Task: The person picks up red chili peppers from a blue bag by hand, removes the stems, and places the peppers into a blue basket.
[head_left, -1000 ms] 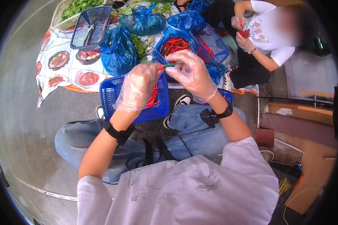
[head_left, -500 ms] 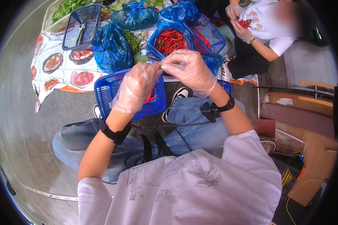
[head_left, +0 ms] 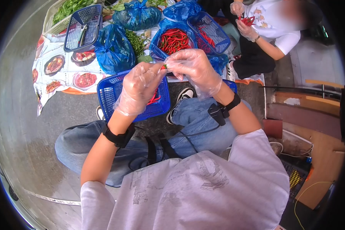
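Observation:
Both hands wear clear plastic gloves and meet in front of me, above a blue basket (head_left: 102, 100). Between the fingertips of my left hand (head_left: 137, 87) is a red chili pepper (head_left: 164, 67), its green cap end showing and the rest hidden by the fingers. The fingers of my right hand (head_left: 191, 71) are pinched close beside that green end; whatever they grip is too small to make out. A few red chilies (head_left: 155, 99) lie in the basket under my left hand.
Beyond the hands, a blue bag of red chilies (head_left: 174, 41) stands beside a blue basket (head_left: 218, 38) with a few chilies. Tied blue bags (head_left: 114, 50) and leafy greens (head_left: 71, 9) cover the printed cloth (head_left: 65, 73). At right, another person's gloved hands (head_left: 246, 28) hold red chilies.
My right hand's fingertips have shifted slightly up from the chili's end, so its red and green tip shows more. The other person's hands have moved slightly.

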### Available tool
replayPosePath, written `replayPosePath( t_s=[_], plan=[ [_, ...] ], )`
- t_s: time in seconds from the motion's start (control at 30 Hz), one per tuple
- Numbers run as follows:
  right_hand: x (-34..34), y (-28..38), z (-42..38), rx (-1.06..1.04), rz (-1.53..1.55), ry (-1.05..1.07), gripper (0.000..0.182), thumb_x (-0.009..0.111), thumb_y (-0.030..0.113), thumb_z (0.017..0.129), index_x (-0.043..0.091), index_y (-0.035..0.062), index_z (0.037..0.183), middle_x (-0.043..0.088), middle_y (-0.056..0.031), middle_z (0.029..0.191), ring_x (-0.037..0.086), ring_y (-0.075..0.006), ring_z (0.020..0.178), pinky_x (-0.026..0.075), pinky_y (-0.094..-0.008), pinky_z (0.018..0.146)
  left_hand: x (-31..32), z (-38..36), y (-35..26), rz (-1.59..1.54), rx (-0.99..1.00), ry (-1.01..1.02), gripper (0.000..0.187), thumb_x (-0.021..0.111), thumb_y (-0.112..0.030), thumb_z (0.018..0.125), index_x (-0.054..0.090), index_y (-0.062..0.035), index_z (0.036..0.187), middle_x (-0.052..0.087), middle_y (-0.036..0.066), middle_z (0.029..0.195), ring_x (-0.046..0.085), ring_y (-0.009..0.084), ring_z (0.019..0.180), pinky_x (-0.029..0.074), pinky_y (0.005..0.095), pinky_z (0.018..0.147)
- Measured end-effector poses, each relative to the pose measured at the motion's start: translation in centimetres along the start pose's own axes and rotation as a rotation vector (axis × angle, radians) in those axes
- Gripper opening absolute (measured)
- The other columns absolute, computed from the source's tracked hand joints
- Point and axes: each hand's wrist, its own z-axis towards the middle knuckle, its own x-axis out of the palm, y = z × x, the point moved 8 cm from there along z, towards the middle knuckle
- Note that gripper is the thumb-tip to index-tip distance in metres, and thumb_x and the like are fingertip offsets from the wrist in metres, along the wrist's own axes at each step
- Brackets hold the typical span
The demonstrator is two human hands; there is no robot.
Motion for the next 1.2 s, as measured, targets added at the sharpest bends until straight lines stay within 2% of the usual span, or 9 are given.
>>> replayPosePath(
  t_s=[0.17,0.33,0.4,0.47,0.57,0.63,0.73,1.0,1.2],
  plan=[
    [1.0,-2.1,0.1,0.197,0.571,0.125,0.019,0.064,0.011,0.098,0.065,-0.0056,0.107,0.068,-0.0074,0.091,0.060,-0.0110,0.073,0.050,-0.0221,0.066,-0.2,0.2,0.2,-0.075,-0.057,-0.057,0.018,0.074,-0.006,0.087,0.074,-0.0034,0.105,0.067,0.012,0.090,0.066,0.0276,0.078,0.053,0.0364,0.070],
    [0.7,-4.3,1.2,0.285,1.064,0.085,0.016,0.057,0.005,0.101,0.063,-0.0041,0.112,0.066,-0.0090,0.098,0.061,-0.0135,0.076,0.055,-0.0245,0.072,0.2,-0.8,3.9,-0.348,-0.405,-0.133,0.014,0.077,-0.006,0.085,0.077,-0.0035,0.098,0.071,0.006,0.090,0.066,0.0178,0.082,0.050,0.0301,0.076],
    [-1.2,-5.3,3.6,0.239,0.981,-0.041,0.020,0.057,0.006,0.101,0.062,-0.0059,0.116,0.066,-0.0098,0.100,0.061,-0.0138,0.082,0.053,-0.0231,0.068,0.8,-2.6,6.1,-0.327,-0.482,-0.180,0.015,0.077,-0.007,0.086,0.076,-0.0018,0.100,0.071,0.005,0.086,0.065,0.0162,0.078,0.050,0.0282,0.073],
    [-3.2,-7.8,8.5,0.202,0.861,-0.021,0.017,0.058,0.009,0.101,0.064,-0.0022,0.112,0.067,-0.0093,0.098,0.064,-0.0144,0.082,0.054,-0.0249,0.068,3.7,-7.7,11.4,-0.676,-1.049,-0.303,0.016,0.076,-0.009,0.088,0.075,0.0011,0.100,0.072,0.006,0.084,0.064,0.0157,0.071,0.049,0.0260,0.070],
    [-4.3,-9.3,13.8,0.242,0.501,-0.225,0.021,0.064,0.020,0.099,0.065,0.0015,0.110,0.067,-0.0077,0.093,0.062,-0.0144,0.075,0.052,-0.0290,0.066,6.3,-12.4,15.9,-0.754,-1.181,-0.334,0.014,0.074,-0.009,0.091,0.073,0.0027,0.099,0.073,0.010,0.087,0.067,0.0176,0.072,0.053,0.0262,0.070],
    [-7.9,-15.0,15.9,0.499,-0.110,-0.399,0.031,0.070,0.030,0.095,0.067,0.0020,0.108,0.067,-0.0053,0.088,0.059,-0.0144,0.069,0.049,-0.0321,0.064,8.4,-15.5,18.9,-0.841,-1.364,-0.354,0.013,0.071,-0.005,0.091,0.071,0.0040,0.101,0.074,0.014,0.092,0.070,0.0221,0.077,0.056,0.0290,0.071],
    [-15.3,-21.0,16.8,0.320,-0.397,-0.600,0.028,0.070,0.031,0.092,0.073,0.0049,0.102,0.065,-0.0030,0.081,0.056,-0.0129,0.066,0.046,-0.0322,0.061,10.5,-18.4,22.0,-0.795,-1.607,-0.387,0.014,0.070,-0.003,0.089,0.070,0.0051,0.101,0.074,0.015,0.094,0.072,0.0249,0.082,0.057,0.0308,0.073],
    [-22.0,-28.7,13.5,0.208,-1.011,-0.473,0.024,0.066,0.015,0.083,0.074,0.0061,0.104,0.075,-0.0147,0.100,0.073,-0.0285,0.092,0.056,-0.0368,0.084,14.1,-20.8,24.8,-0.542,-1.636,-0.250,0.015,0.072,-0.001,0.087,0.067,0.0037,0.100,0.072,0.015,0.093,0.072,0.0237,0.077,0.060,0.0335,0.071],
    [-18.2,-31.0,17.8,0.223,-0.788,-0.470,0.025,0.063,0.014,0.084,0.073,0.0029,0.103,0.069,-0.0224,0.113,0.067,-0.0380,0.106,0.053,-0.0403,0.095,11.9,-20.8,25.3,-0.176,-1.562,-0.143,0.044,0.076,-0.012,0.088,0.057,0.0062,0.123,0.072,0.014,0.092,0.068,0.0201,0.071,0.058,0.0325,0.063]
  ],
)
